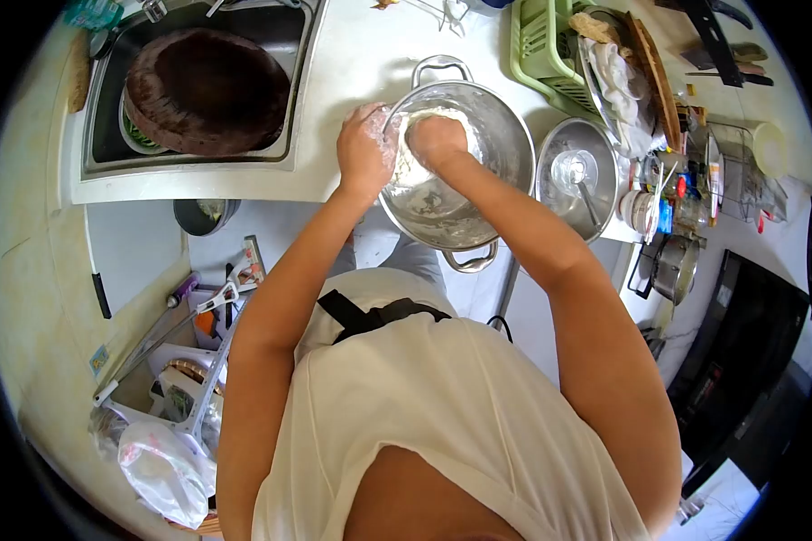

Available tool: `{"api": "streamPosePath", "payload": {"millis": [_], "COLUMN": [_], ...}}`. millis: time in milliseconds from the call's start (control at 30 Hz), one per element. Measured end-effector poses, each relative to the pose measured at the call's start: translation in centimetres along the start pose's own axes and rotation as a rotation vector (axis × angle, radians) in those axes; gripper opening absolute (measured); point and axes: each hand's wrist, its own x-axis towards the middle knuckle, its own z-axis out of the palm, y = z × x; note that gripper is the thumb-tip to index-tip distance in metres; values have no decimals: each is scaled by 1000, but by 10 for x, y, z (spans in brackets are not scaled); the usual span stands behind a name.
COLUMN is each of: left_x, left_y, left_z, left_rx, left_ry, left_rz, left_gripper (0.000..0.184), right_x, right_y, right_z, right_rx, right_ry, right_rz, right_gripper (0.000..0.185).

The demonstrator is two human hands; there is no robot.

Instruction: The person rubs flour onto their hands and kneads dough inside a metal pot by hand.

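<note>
A large two-handled steel pot stands at the counter's front edge, its near handle jutting past it. My left hand is closed around the pot's left rim, and pale, wet dough coats its fingers. Inside the pot, my right hand is curled into a fist and pressed into white, sticky dough. Its fingertips are hidden. Smears of dough cling to the pot's inner wall. Just right of the pot sits a steel bowl holding a small clear bowl and a spoon.
On the left, a sink holds a dark round slab. A green basket with dishes and cloth stands back right. Jars and bottles line the right side. Below the counter are a bin and a rack.
</note>
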Motion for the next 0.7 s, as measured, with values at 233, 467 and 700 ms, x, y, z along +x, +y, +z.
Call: {"api": "streamPosePath", "payload": {"millis": [233,467,700], "left_x": [1,-5,-7], "left_y": [3,3,2], "left_z": [0,0,3], "left_rx": [-16,-11,-7], "left_ry": [3,-43,-15], "left_rz": [-27,-63,-83], "left_gripper": [19,22,22], "right_x": [30,3,-71], "right_y": [10,42,82], "right_z": [13,11,11], "right_rx": [94,338,602], "right_ry": [143,118,-151], "right_rz": [31,-200,-50], "right_gripper": [33,46,49]}}
